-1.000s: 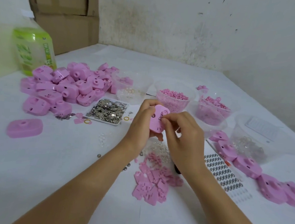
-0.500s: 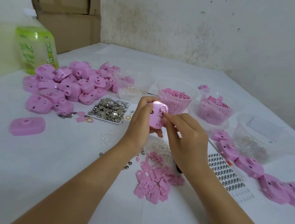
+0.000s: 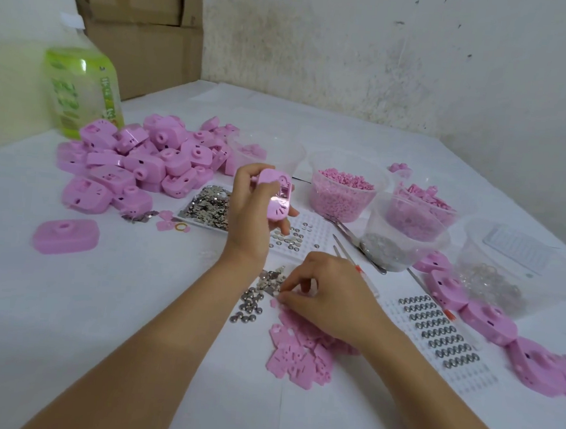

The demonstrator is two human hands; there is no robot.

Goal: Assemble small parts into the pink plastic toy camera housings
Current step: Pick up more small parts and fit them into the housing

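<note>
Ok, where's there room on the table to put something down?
Bare table at near left, in front of the lone housing. More bare table behind the tubs, up to the wall. Crowded: the housing pile at left, the small parts round the right hand, the housing row at right.

Green-labelled plastic bottle (image 3: pixel 81 93) stands at far left of white surface (image 3: pixel 63 315). Cardboard boxes (image 3: pixel 138 16) stacked behind, against stained wall (image 3: pixel 355 50).

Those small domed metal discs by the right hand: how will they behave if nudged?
The domed metal discs look tiny and loose, so they are probably light and quick to scatter. Their smooth rounded tops would likely slip from a pinch.
</note>
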